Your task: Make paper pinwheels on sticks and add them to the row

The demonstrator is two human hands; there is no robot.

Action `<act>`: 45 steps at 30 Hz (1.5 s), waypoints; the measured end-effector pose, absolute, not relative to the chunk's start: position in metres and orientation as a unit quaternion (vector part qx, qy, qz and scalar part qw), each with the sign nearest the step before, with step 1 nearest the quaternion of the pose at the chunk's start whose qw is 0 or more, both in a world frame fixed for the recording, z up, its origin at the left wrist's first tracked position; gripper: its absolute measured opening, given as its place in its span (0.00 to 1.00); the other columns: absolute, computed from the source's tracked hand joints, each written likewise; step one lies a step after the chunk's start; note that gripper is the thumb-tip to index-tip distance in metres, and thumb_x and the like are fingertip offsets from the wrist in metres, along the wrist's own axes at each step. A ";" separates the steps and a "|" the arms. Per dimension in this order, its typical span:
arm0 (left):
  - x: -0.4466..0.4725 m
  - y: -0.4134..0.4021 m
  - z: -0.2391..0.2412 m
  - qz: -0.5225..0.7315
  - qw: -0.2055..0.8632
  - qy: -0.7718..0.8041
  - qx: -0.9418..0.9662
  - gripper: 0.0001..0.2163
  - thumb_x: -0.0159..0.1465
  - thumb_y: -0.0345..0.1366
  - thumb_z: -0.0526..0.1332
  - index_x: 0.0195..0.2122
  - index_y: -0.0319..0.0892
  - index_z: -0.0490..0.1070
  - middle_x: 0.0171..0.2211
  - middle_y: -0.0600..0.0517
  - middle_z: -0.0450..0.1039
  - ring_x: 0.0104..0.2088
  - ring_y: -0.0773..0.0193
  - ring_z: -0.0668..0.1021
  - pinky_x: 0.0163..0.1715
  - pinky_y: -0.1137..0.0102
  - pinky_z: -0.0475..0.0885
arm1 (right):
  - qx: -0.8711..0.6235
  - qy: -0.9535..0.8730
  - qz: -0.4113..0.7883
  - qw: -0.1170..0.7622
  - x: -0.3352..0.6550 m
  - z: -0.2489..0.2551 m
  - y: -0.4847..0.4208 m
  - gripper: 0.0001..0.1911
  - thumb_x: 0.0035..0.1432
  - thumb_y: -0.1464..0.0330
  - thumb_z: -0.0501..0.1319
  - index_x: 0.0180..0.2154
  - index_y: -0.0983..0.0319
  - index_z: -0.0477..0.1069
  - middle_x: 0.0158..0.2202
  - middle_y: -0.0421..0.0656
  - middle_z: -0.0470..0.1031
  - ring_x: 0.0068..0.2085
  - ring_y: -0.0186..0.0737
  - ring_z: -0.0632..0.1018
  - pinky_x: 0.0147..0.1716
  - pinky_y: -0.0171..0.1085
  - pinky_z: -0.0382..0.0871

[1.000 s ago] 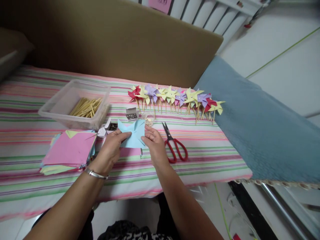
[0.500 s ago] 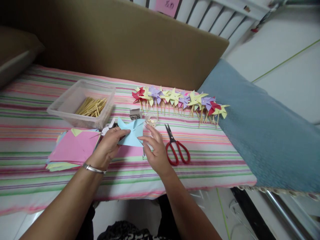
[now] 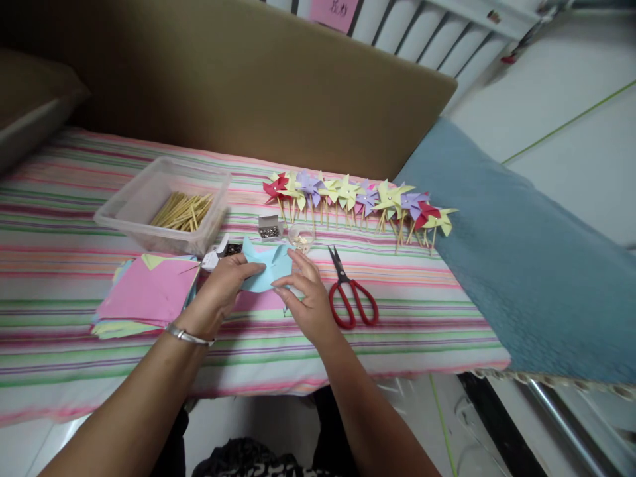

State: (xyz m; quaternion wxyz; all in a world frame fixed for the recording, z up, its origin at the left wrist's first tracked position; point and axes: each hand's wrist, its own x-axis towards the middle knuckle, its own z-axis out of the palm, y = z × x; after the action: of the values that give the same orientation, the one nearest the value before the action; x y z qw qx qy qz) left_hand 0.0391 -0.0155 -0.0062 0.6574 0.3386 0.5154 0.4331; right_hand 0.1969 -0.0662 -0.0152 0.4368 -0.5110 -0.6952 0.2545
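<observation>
A light blue paper pinwheel blank [image 3: 275, 259] is held between my two hands, its corners partly folded in. My left hand [image 3: 229, 279] pinches its left side, with the thumb lying on top near the middle. The fingers of my right hand [image 3: 309, 295] close on its right edge and lower right corner. Below the blue paper, a pink sheet [image 3: 256, 301] lies on the striped cloth. Just behind my hands are a small white box [image 3: 217, 253] of dark pieces, an open box of metal pins [image 3: 269, 229] and a round clear dish [image 3: 301, 237] with small pale bits.
Red-handled scissors [image 3: 349, 288] lie right of my right hand. A pile of coloured paper squares [image 3: 149, 291] is at the left, with a clear tub [image 3: 124, 222] of wooden sticks behind it. Finished pinwheels [image 3: 348, 192] line the back, before a cardboard panel [image 3: 238, 86].
The blue paper and my left hand have shifted slightly to the right. My right hand has drawn its fingers in, and the paper's lower right corner now bends up.
</observation>
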 end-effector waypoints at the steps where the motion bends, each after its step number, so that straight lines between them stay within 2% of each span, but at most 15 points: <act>1: 0.040 -0.016 -0.006 0.430 0.659 0.515 0.339 0.10 0.40 0.35 0.68 0.23 0.38 0.73 0.20 0.54 0.72 0.20 0.68 0.69 0.23 0.72 0.62 | -0.516 -0.680 0.271 0.444 0.196 -0.015 -0.066 0.05 0.55 0.69 0.62 0.33 0.56 0.77 0.61 0.44 0.61 0.63 0.46 0.58 0.58 0.49 0.58; 6: 0.045 -0.019 -0.007 0.422 0.664 0.510 0.347 0.08 0.39 0.34 0.69 0.21 0.39 0.73 0.18 0.56 0.70 0.18 0.70 0.68 0.21 0.73 0.60 | -0.547 -0.625 0.295 0.473 0.193 -0.015 -0.063 0.01 0.51 0.69 0.65 0.28 0.58 0.75 0.61 0.46 0.62 0.63 0.46 0.60 0.59 0.49 0.55; 12: 0.047 -0.021 -0.015 0.422 0.677 0.491 0.350 0.08 0.41 0.35 0.69 0.22 0.39 0.74 0.19 0.55 0.72 0.19 0.70 0.69 0.23 0.73 0.62 | -0.567 -0.624 0.277 0.462 0.192 -0.016 -0.062 0.03 0.53 0.68 0.63 0.29 0.59 0.74 0.60 0.48 0.62 0.63 0.46 0.59 0.58 0.49 0.56; 16: 0.049 -0.022 -0.016 0.415 0.676 0.494 0.356 0.08 0.41 0.35 0.69 0.20 0.38 0.73 0.17 0.55 0.70 0.18 0.71 0.67 0.21 0.74 0.60 | -0.581 -0.637 0.239 0.447 0.191 -0.017 -0.063 0.03 0.54 0.68 0.62 0.28 0.59 0.73 0.60 0.48 0.63 0.63 0.47 0.59 0.60 0.51 0.52; 22: 0.050 -0.024 -0.017 0.404 0.673 0.504 0.360 0.10 0.41 0.36 0.69 0.19 0.38 0.70 0.15 0.57 0.67 0.17 0.72 0.65 0.20 0.74 0.56 | -0.603 -0.636 0.219 0.429 0.190 -0.017 -0.062 0.03 0.53 0.69 0.63 0.27 0.60 0.73 0.59 0.50 0.63 0.63 0.47 0.59 0.60 0.51 0.50; 32: 0.051 -0.024 -0.021 0.394 0.650 0.517 0.394 0.15 0.42 0.37 0.69 0.13 0.41 0.61 0.12 0.61 0.56 0.16 0.74 0.57 0.19 0.73 0.50 | -0.635 -0.619 0.207 0.413 0.189 -0.019 -0.061 0.02 0.50 0.71 0.62 0.26 0.60 0.72 0.58 0.51 0.65 0.62 0.47 0.61 0.59 0.49 0.53; 40: 0.050 -0.024 -0.025 0.385 0.674 0.496 0.389 0.11 0.42 0.39 0.70 0.21 0.37 0.72 0.16 0.58 0.65 0.18 0.73 0.61 0.21 0.73 0.53 | -0.658 -0.595 0.229 0.401 0.188 -0.018 -0.058 0.02 0.48 0.72 0.62 0.25 0.60 0.72 0.57 0.50 0.66 0.61 0.47 0.62 0.59 0.49 0.53; 45: 0.047 -0.023 -0.025 0.367 0.689 0.475 0.405 0.11 0.42 0.39 0.70 0.22 0.37 0.73 0.17 0.57 0.67 0.18 0.73 0.63 0.21 0.74 0.55 | -0.669 -0.580 0.245 0.396 0.188 -0.019 -0.055 0.04 0.47 0.73 0.62 0.23 0.60 0.72 0.55 0.50 0.68 0.60 0.47 0.64 0.58 0.48 0.54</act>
State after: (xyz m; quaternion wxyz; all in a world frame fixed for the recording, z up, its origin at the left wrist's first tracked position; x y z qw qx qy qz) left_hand 0.0475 -0.0232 -0.0248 0.6892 0.4052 0.4754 0.3673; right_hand 0.1879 -0.0552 -0.0189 0.3956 -0.6688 -0.5797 0.2453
